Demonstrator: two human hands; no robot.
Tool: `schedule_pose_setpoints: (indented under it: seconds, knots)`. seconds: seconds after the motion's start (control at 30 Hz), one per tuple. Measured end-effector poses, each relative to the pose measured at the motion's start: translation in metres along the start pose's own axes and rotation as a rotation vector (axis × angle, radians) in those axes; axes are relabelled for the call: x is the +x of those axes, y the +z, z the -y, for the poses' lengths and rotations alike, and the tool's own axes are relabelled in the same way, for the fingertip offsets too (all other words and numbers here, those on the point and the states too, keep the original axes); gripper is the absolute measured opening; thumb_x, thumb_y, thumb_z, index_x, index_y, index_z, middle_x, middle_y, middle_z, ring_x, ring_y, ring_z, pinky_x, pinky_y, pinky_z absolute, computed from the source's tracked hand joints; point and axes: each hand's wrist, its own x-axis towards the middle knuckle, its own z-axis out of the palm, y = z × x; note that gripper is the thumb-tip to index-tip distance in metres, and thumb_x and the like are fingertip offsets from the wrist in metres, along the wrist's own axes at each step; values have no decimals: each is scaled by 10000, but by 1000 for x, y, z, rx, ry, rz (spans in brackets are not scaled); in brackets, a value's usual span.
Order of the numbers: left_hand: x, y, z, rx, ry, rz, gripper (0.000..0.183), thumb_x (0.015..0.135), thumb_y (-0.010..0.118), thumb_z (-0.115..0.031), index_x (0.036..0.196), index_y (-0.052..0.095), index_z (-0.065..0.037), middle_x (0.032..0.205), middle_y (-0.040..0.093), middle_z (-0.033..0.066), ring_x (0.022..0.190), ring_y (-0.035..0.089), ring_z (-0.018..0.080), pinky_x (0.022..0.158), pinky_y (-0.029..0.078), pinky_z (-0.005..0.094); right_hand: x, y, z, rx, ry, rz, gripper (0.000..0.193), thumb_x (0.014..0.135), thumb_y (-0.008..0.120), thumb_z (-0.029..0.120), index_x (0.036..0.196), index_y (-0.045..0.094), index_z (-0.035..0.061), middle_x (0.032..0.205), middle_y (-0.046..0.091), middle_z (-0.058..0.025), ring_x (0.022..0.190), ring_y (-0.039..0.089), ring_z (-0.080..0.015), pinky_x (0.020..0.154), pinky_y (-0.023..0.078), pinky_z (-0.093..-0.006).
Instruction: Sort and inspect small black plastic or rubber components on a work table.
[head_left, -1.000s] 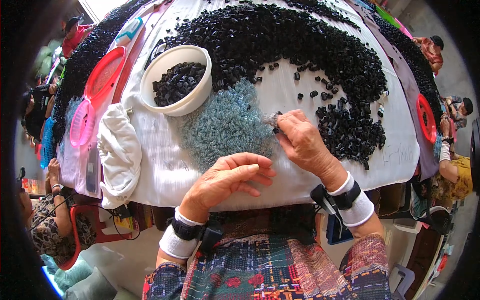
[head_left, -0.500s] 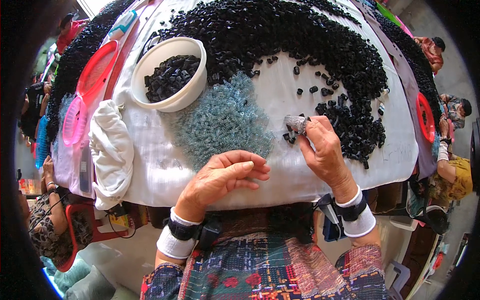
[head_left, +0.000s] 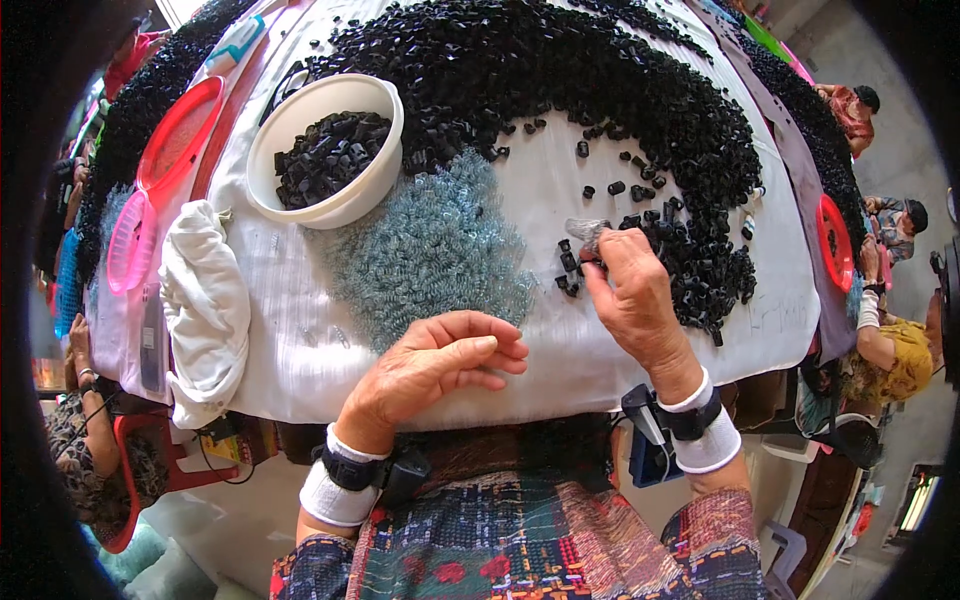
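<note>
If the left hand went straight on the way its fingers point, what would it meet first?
Across a stretch of white cloth, the left hand would most likely meet the right hand, near its thumb side or wrist, though their relative heights are unclear.

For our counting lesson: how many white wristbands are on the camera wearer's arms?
2: the left wristband, behind the left hand, and the right wristband, behind the right hand. None seems hidden.

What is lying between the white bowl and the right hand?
In the head view, heaped bluish coils lie nearest the white bowl, then bare white cloth, then loose black pieces by the right hand.
</note>
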Motion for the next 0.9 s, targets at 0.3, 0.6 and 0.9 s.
schedule_pose_setpoints:
  seconds: [0.3, 0.6, 0.9]
  knots:
    - [-1, 2, -3, -1, -1, 0, 311, 933, 539, -188, 1170, 536, 14, 1093, 611, 126, 1019, 610, 210, 828, 511, 282, 14, 16, 8, -274, -7, 80, 250, 693, 637, 65, 918, 534, 29, 802, 589, -92, 780, 540, -292, 708, 420, -389]
    - [4, 20, 1, -44, 178, -153, 282, 901, 603, -182, 1100, 546, 10, 1076, 615, 107, 974, 622, 185, 782, 517, 267, -3, 3, 44, 195, 0, -29, 295, 659, 658, 3, 923, 527, 23, 809, 540, -108, 769, 523, -305, 675, 409, -399]
    - [11, 14, 17, -183, 270, -225, 176, 874, 618, -88, 1022, 576, -3, 953, 639, 89, 814, 637, 151, 704, 549, 279, -35, 25, 75, 235, -154, -175, 316, 613, 652, -19, 915, 565, -47, 927, 552, -173, 844, 543, -344, 733, 454, -424]
